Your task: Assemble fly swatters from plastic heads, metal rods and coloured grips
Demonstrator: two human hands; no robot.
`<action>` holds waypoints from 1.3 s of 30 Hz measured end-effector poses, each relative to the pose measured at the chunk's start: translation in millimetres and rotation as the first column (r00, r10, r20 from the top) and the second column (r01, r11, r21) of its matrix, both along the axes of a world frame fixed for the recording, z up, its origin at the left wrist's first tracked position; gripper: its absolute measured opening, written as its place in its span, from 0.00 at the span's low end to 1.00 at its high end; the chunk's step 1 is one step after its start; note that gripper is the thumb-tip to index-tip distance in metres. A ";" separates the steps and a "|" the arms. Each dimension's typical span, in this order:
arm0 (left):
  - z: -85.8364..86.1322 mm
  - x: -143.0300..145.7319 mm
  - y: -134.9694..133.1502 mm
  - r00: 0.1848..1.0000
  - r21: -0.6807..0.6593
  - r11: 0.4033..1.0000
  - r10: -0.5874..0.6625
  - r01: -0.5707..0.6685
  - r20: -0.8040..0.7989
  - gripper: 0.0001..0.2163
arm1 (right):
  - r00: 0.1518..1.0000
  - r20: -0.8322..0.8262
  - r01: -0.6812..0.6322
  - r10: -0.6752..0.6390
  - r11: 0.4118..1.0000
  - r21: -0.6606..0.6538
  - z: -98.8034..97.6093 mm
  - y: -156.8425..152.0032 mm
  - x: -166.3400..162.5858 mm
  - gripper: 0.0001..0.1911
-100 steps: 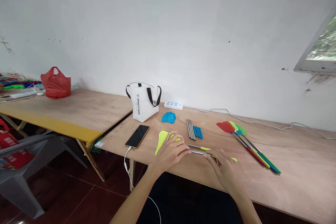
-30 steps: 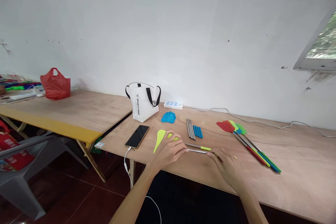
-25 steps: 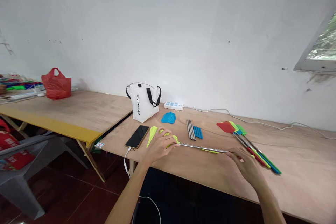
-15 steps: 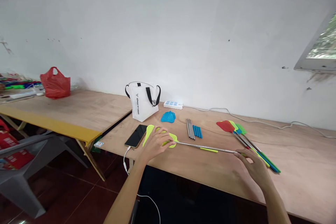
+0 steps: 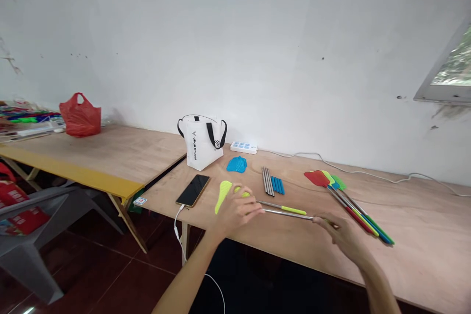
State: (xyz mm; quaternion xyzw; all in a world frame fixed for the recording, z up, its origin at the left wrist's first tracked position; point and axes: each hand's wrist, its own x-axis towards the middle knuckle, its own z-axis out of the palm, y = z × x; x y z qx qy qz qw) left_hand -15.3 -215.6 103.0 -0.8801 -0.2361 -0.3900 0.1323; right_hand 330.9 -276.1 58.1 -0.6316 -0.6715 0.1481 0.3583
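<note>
My left hand (image 5: pixel 237 213) is closed around the neck end of a yellow-green fly swatter, whose perforated head (image 5: pixel 222 197) sticks out to the left. A thin metal rod (image 5: pixel 283 213) runs from that hand to my right hand (image 5: pixel 340 235), which pinches its right end. Just behind the rod, a second rod with a yellow-green grip (image 5: pixel 294 210) lies on the table; its left end passes behind my left hand, where another yellow-green piece (image 5: pixel 242 192) partly shows. Beyond lie metal tubes (image 5: pixel 268 181), blue grips (image 5: pixel 277 185) and blue swatter heads (image 5: pixel 236 164).
Several swatters with coloured heads and handles (image 5: pixel 353 206) lie together at right. A phone (image 5: pixel 193 190) on a white cable rests at left. Behind stand a white bag (image 5: pixel 202 144) and a power strip (image 5: pixel 243 147). The wooden table (image 5: pixel 423 221) has its front edge near me.
My hands have come closer together: the left moved right and nearer me, bringing the swatter head with it, and the right moved left. The rod with the yellow-green grip shows more now.
</note>
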 end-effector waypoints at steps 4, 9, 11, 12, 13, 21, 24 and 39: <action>-13.4 27.9 -8.3 0.999 -0.005 1.000 0.007 -0.007 -0.042 0.11 | 0.985 0.169 -0.055 0.035 0.991 0.118 9.8 -0.5 -61.2 0.27; -13.8 26.3 -4.8 1.000 -0.059 0.998 0.008 -0.009 -0.023 0.08 | 0.969 0.233 0.012 -0.082 0.958 0.288 17.8 -9.3 -96.1 0.28; -13.0 24.8 -3.1 1.000 -0.079 0.997 -0.003 0.003 0.004 0.08 | 0.962 0.248 0.022 -0.110 0.943 0.333 21.4 -13.6 -99.0 0.28; -12.9 24.8 -2.7 1.000 -0.089 0.996 -0.011 0.013 0.025 0.09 | 0.959 0.257 0.020 -0.117 0.937 0.350 23.0 -15.3 -99.8 0.28; -13.0 25.3 -2.6 0.999 -0.097 0.995 -0.022 0.026 0.050 0.09 | 0.957 0.263 0.018 -0.122 0.930 0.366 24.4 -16.5 -100.5 0.28; -14.7 19.6 -3.6 0.996 -0.089 0.995 -0.038 0.046 0.081 0.11 | 0.974 0.219 -0.024 -0.067 0.921 0.389 22.1 -13.2 -103.2 0.26; -13.0 14.8 -4.0 0.999 -0.113 0.993 -0.033 0.037 0.042 0.11 | 0.983 0.181 -0.043 -0.029 0.924 0.381 20.5 -12.2 -103.2 0.25; 1.1 7.1 -7.5 0.993 -0.140 0.986 -0.077 0.089 0.085 0.15 | 0.976 0.215 -0.118 -0.032 0.754 0.646 27.1 -14.5 -103.6 0.09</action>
